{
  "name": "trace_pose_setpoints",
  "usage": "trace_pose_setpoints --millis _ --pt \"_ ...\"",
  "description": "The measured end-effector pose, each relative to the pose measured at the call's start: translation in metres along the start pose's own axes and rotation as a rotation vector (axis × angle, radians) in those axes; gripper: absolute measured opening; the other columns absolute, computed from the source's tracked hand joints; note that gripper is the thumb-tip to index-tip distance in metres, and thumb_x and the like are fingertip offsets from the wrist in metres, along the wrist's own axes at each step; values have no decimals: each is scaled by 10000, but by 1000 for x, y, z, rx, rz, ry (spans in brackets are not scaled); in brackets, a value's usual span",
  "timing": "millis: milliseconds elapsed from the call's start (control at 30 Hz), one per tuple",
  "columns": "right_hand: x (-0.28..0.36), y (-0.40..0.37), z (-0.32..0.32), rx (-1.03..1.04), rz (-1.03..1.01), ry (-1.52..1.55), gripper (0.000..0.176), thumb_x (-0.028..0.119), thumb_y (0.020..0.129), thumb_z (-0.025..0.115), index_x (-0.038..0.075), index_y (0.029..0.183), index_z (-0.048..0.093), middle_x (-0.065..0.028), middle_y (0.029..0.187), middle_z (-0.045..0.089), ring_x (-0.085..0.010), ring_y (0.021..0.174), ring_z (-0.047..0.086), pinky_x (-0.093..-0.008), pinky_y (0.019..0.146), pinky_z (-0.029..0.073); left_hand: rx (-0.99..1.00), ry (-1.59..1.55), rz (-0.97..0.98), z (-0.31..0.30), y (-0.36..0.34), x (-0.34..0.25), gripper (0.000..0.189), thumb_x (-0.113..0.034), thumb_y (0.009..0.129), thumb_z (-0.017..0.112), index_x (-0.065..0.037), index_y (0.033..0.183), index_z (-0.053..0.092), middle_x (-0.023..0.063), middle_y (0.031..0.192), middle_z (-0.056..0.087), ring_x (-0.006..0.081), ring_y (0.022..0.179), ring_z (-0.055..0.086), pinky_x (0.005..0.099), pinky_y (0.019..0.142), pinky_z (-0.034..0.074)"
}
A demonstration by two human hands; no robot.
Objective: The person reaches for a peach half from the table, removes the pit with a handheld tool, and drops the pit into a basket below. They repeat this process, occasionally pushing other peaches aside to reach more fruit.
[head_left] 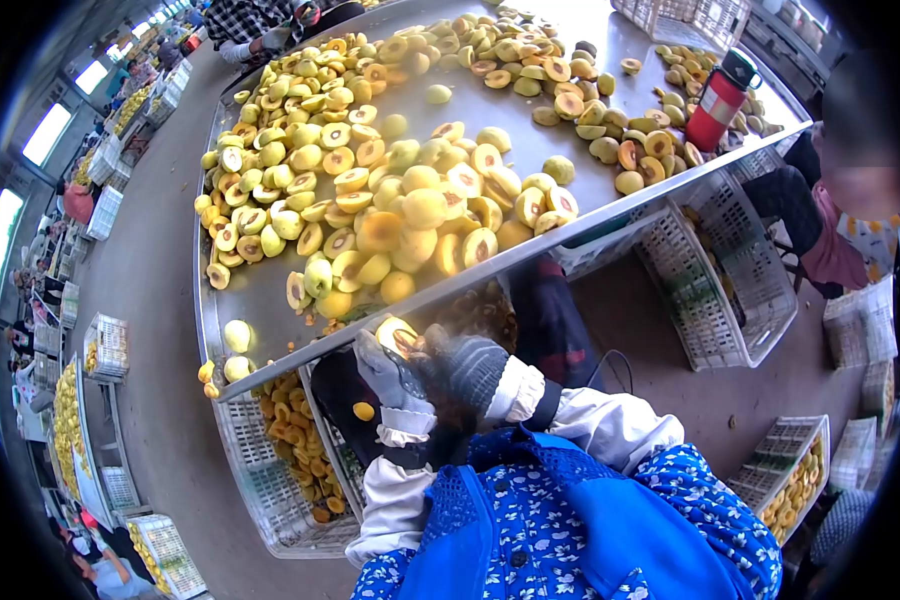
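My left hand [382, 368], in a grey-white glove, grips a halved yellow peach [398, 336] just below the near edge of the metal table [305, 352]. The cut face with its brown centre is turned up. Right beside it, my right hand [467, 368] in a dark grey knit glove has its fingers curled against the fruit. Blur hides its fingertips, and any tool in them cannot be made out. A large heap of halved peaches [425, 208] lies on the table beyond my hands. A small orange piece [363, 411] shows below my left hand.
Crates with peach halves stand under the table at left [270, 510] and at lower right [785, 470]. Another white crate [715, 270] is at right. A red bottle [720, 105] stands on the table. Co-workers sit at the far edge [255, 25] and at right [835, 240].
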State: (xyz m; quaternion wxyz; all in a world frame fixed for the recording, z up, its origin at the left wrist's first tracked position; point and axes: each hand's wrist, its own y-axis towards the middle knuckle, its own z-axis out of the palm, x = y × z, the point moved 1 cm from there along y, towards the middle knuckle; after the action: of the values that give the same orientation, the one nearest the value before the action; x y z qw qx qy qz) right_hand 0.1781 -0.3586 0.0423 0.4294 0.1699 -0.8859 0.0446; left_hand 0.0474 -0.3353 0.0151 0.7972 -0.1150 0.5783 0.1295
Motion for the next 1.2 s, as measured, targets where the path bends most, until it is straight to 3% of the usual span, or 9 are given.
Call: trace_pose_setpoints --millis 167,233,300,367,467,567,667,833,1200 --pt "9 -1 -19 69 22 -51 351 375 933 439 25 959 438 -221 666 603 -413 621 591 -504 537 439 17 102 -3 5 -1 -8 497 -412 977 325 14 946 578 85 858 565 175 736 566 287 670 496" --pt "11 -4 -30 80 -29 -20 348 372 932 444 26 960 437 -221 667 603 -414 620 589 -503 540 439 59 388 175 -2 5 -1 491 -405 976 328 12 938 585 86 848 573 176 735 571 286 659 498" --pt "7 -2 -24 82 -12 -37 350 374 932 445 25 963 435 -223 670 602 -416 621 588 -501 542 441 48 335 133 -2 3 1 486 -398 975 332 11 937 592 87 846 582 179 735 575 289 656 500" --pt "0 0 -15 47 -15 -46 357 379 933 442 24 966 434 -224 673 602 -416 624 588 -501 544 441 -11 -57 -127 14 -6 -17 482 -393 975 337 11 941 598 89 851 592 184 735 577 296 660 502" --pt "1 -2 -2 -9 21 -33 374 394 936 429 22 966 433 -226 675 602 -416 630 590 -502 547 442 23 -145 -132 7 -3 -4 467 -429 961 379 -14 1002 591 81 897 612 187 815 590 306 755 497" --pt "9 -4 -3 4 114 -19 391 410 939 414 20 960 438 -229 678 602 -415 636 592 -503 551 443 -10 -216 -164 3 -3 4 466 -434 959 383 -19 1011 590 77 903 612 187 817 589 307 767 496" --pt "2 -4 4 11 70 -36 398 413 941 406 17 957 444 -237 683 602 -415 640 594 -501 556 447 -15 44 -32 -7 1 15 466 -427 963 381 -14 1030 585 81 904 612 180 826 588 304 750 499" --pt "13 -4 -8 35 164 15 371 367 936 420 1 986 459 -247 712 607 -416 659 600 -491 570 457 -21 33 -37 -3 -5 9 449 -394 979 349 -14 994 588 75 926 577 172 827 556 305 746 474" --pt "7 -8 -18 96 91 -1 315 299 904 488 -3 993 486 -241 743 617 -407 689 609 -482 579 461 11 159 -25 2 -9 1 400 -327 953 368 1 908 594 92 910 560 201 811 543 329 749 455"
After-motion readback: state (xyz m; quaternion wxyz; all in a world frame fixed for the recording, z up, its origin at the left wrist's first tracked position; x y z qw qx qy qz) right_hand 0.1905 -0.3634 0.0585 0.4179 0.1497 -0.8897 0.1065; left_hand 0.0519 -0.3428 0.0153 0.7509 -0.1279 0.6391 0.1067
